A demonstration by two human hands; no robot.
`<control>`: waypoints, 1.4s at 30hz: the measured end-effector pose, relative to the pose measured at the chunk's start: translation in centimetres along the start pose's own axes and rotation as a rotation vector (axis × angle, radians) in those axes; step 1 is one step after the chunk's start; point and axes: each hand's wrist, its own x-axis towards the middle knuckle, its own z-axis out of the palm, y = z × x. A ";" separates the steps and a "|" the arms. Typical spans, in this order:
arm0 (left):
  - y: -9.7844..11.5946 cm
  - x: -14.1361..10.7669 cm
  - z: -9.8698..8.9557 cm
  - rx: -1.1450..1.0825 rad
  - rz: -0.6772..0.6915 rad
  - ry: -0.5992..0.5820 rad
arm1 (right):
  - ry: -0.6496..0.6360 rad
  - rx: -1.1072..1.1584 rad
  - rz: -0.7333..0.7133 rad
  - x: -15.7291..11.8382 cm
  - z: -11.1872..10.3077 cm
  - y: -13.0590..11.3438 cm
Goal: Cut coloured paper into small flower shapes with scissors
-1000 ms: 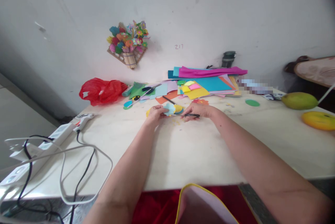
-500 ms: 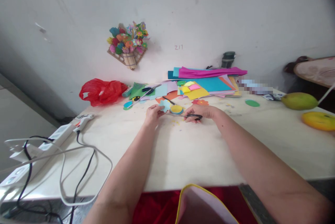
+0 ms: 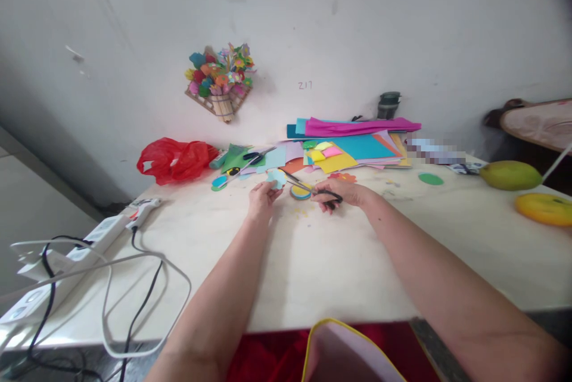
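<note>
Between the fingers of my left hand [image 3: 263, 197] is a light blue paper piece [image 3: 277, 177] with a scalloped edge. My right hand [image 3: 337, 194] is closed on the black handles of a pair of scissors [image 3: 329, 196], whose blades point left toward the blue piece and are parted. Under the blades lies a round yellow and blue piece [image 3: 301, 192] on the table. An orange-red flower-shaped paper [image 3: 344, 177] lies just behind my right hand. Small yellow scraps [image 3: 300, 213] are scattered in front of the round piece.
Colored sheets [image 3: 364, 149] are stacked at the back. A second pair of scissors [image 3: 254, 157] and a red plastic bag [image 3: 174, 160] lie at the left. A power strip [image 3: 105, 227] with cables is further left; a green-yellow fruit [image 3: 510, 174] and a yellow one [image 3: 543, 207] sit right.
The scissors' blades have parted and now angle upward to the left. The light blue piece has turned and shifted slightly left in my left hand.
</note>
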 end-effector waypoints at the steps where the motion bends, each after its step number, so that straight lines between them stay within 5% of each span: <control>1: 0.0 -0.1 0.0 -0.004 0.001 -0.005 | -0.010 0.004 0.003 0.1 0.1 0.1; 13: -0.3 0.5 -0.4 -0.016 0.013 -0.016 | 0.027 -0.052 -0.051 -0.7 -0.5 -0.5; 25: -0.1 0.7 -0.5 -0.037 0.011 0.001 | 0.003 -0.037 0.047 -0.1 0.1 -0.4; 34: 0.6 -0.3 -0.1 0.068 -0.115 -0.138 | -0.050 -0.057 0.078 -0.9 -0.7 -0.5; 42: 0.7 -0.5 0.0 0.159 -0.164 -0.142 | -0.057 -0.071 0.085 -1.0 -0.4 -0.9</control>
